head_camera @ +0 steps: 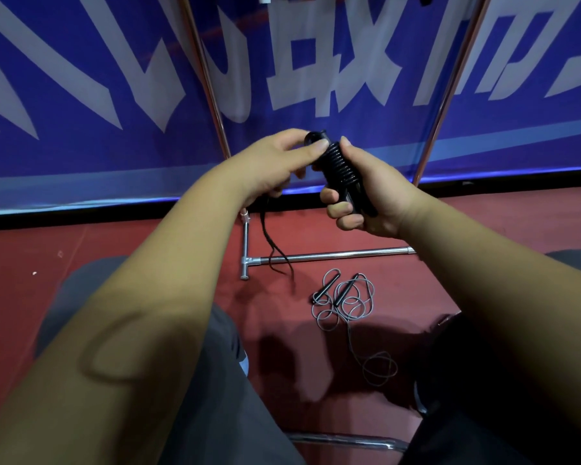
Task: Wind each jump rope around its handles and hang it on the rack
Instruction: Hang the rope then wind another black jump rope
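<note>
Black jump rope (337,162) held up above the red floor (148,243), cord coiled tightly round both handles; gripped at the lower end by right hand (366,203), fingers curled round it. Left hand (275,162) pinching the top of the bundle with thumb and fingertips. Loose tail of cord (275,253) hanging from under left hand toward the chrome base of the rack (332,255). Grey jump rope (346,303) lying unwound on floor just in front of that base, handles side by side. Blue banner (114,95) behind

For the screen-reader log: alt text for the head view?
Right hand grips the black rope, mostly wound round its handles; left hand pinches its top. A grey rope lies loose on the floor by the rack.
</note>
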`<state>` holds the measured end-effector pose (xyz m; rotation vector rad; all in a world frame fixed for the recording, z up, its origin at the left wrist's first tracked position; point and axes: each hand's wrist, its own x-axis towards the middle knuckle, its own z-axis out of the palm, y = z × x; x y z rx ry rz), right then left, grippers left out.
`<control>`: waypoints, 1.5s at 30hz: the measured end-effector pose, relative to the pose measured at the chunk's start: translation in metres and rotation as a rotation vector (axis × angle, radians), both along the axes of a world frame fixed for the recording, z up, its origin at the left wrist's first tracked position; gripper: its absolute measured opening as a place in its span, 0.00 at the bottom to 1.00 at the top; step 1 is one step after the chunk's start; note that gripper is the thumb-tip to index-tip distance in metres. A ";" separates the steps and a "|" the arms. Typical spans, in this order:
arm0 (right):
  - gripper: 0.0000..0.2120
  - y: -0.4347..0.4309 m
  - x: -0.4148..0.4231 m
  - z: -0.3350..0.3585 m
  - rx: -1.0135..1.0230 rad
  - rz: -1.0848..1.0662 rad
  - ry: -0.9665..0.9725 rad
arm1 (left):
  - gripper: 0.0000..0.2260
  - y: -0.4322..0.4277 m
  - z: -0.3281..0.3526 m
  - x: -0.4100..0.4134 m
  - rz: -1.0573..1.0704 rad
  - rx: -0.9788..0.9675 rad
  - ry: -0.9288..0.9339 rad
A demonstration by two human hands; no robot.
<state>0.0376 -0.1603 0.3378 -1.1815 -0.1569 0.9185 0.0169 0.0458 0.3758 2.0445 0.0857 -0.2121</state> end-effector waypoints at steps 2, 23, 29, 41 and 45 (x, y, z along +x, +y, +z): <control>0.28 -0.002 -0.002 0.002 0.007 0.040 0.002 | 0.15 0.004 0.000 0.000 -0.068 -0.090 0.016; 0.23 -0.001 0.006 0.006 -0.186 0.013 -0.072 | 0.06 -0.009 -0.005 -0.001 0.138 -0.113 -0.097; 0.26 -0.001 0.007 0.010 -0.267 -0.023 -0.130 | 0.07 -0.016 -0.007 0.001 0.156 -0.109 -0.128; 0.25 0.001 0.004 -0.001 -0.143 -0.133 -0.028 | 0.19 -0.015 -0.014 0.005 0.149 0.254 -0.197; 0.25 0.001 0.004 0.000 -0.153 -0.167 -0.009 | 0.27 -0.008 -0.014 0.006 0.015 0.348 -0.094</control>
